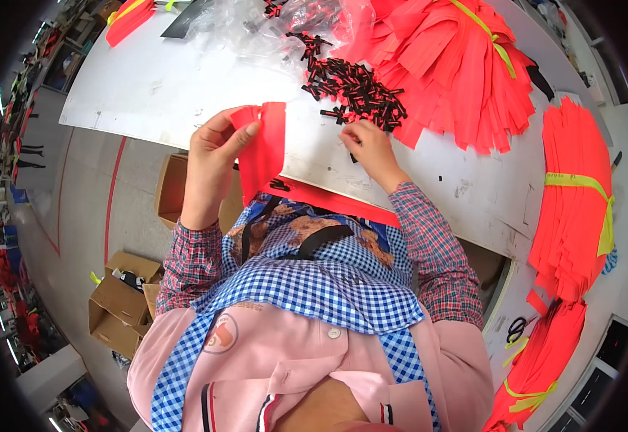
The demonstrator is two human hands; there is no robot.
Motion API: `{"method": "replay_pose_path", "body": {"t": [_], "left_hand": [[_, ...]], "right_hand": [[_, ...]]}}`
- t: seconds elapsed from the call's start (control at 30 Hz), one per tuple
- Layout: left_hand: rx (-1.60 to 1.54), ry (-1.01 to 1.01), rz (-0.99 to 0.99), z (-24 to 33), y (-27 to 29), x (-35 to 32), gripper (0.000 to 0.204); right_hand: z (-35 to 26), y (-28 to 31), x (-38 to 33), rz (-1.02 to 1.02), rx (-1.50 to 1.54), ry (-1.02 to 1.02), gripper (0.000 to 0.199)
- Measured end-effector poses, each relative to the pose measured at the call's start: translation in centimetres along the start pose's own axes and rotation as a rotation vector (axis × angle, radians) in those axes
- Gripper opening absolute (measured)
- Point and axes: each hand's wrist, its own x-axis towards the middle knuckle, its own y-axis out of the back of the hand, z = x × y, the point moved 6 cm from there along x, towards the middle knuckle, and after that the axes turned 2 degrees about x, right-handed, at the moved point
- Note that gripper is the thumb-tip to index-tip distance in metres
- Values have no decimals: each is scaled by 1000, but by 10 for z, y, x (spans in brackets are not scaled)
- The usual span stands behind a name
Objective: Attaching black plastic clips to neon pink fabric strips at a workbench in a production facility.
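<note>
Red strip [265, 147]; black clips [357, 90]; white table [163, 86].

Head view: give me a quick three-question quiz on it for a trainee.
1. True or false: the left hand holds red strips above the table edge.
2. The right hand reaches into: A) the black clips pile B) the scissors C) a cardboard box
3. Fill in: the red stack on the right is tied with a ____ band.

Key: 1 true; 2 A; 3 yellow.
</note>
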Motion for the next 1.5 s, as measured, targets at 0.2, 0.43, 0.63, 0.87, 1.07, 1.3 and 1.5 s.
{"method": "replay_pose_path", "body": {"t": [0.2,0.43,0.63,0.87,1.07,1.3,1.5], "left_hand": [[-19,40,-62,1,-19,-3,20],[-3,22,-174,-3,-43,-4,18],[75,-89,-199,6,-53,-12,17],[175,-187,-199,12,-57,-15,15],[233,-187,-181,12,-56,-17,14],[145,-43,-188,8,-54,-17,14],[74,-78,-135,7,-56,-19,20]], "right_hand": [[-49,64,4,208,1221,-227,17],[-117,80,8,1,1620,-235,20],[-118,69,13,13,1484,-289,24],[-118,67,10,21,1394,-271,24],[-117,71,6,-15,1168,-239,23],[-123,78,6,127,1098,-227,22],[-109,66,1,84,1278,-264,20]]}}
